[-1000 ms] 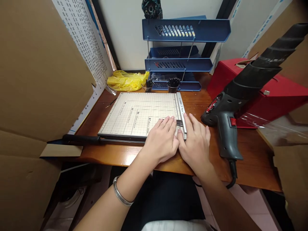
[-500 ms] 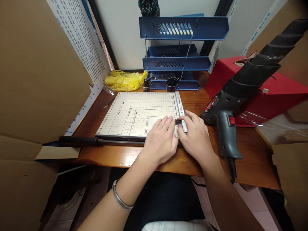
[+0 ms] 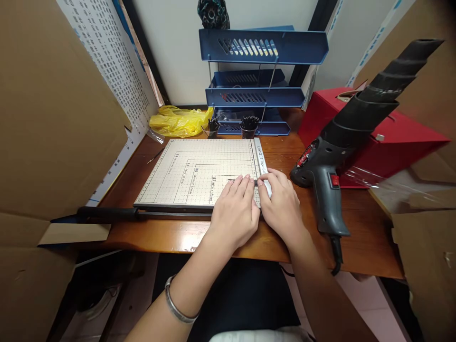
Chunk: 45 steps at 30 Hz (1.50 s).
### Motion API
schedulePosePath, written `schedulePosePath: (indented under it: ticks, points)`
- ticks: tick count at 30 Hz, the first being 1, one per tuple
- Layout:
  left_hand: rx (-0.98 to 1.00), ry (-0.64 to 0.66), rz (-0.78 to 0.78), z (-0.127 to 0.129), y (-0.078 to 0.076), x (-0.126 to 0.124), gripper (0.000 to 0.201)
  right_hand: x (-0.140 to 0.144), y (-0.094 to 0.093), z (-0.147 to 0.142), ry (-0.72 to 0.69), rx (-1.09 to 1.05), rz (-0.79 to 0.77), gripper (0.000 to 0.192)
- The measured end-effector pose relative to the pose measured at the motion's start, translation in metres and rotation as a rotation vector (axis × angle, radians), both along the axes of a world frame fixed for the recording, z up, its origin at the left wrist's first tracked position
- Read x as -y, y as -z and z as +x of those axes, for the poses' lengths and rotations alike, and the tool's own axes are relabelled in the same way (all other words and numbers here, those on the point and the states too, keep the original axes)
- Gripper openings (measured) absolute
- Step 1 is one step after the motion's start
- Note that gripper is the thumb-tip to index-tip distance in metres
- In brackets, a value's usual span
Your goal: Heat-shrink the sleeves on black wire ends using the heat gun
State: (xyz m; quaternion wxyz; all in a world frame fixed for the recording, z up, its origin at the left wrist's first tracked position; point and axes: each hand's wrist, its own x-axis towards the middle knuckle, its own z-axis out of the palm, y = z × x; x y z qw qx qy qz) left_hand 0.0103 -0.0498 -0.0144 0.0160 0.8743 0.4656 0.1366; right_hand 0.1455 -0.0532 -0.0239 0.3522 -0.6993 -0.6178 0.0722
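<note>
Far left, the cutter's black handle (image 3: 107,213) lies flat along the near edge of the paper trimmer (image 3: 192,173) on the wooden surface (image 3: 359,228). The left hand (image 3: 235,211) presses palm-down, fingers spread, on the grid beside the small dark strips (image 3: 254,182), with no grip closed on anything. Further right, the right hand (image 3: 283,206) curls its fingertips against the white ruler guide (image 3: 261,164), heat gun (image 3: 331,171) parked beyond; this looks like lining-up work, and squaring those strips calls for steady pressure.
</note>
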Motion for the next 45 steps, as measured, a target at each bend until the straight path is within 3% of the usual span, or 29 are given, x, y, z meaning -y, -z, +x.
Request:
schedulePosePath:
  ticks: [9, 13, 20, 25, 37, 45]
  points:
    - [-0.015, 0.024, 0.111, -0.001, 0.005, -0.001, 0.055, -0.003, 0.001, -0.001, 0.064, -0.054, 0.081, 0.018]
    - [-0.008, 0.023, 0.099, -0.001, 0.005, 0.000, 0.055, 0.004, -0.002, -0.005, 0.085, 0.083, 0.084, 0.028]
    - [0.015, -0.008, 0.097, 0.001, 0.006, 0.001, 0.054, 0.022, -0.007, -0.005, -0.069, 0.202, -0.141, 0.059]
    - [-0.014, 0.003, 0.074, 0.002, 0.007, 0.000, 0.055, 0.024, -0.009, -0.007, -0.106, 0.278, -0.190, 0.072]
    - [-0.018, -0.017, 0.096, 0.007, 0.010, 0.004, 0.056, 0.025, -0.010, -0.005, -0.161, 0.195, -0.212, 0.081]
    - [-0.020, -0.038, 0.096, 0.007, 0.013, 0.004, 0.056, 0.025, -0.013, -0.011, -0.122, 0.252, -0.236, 0.086]
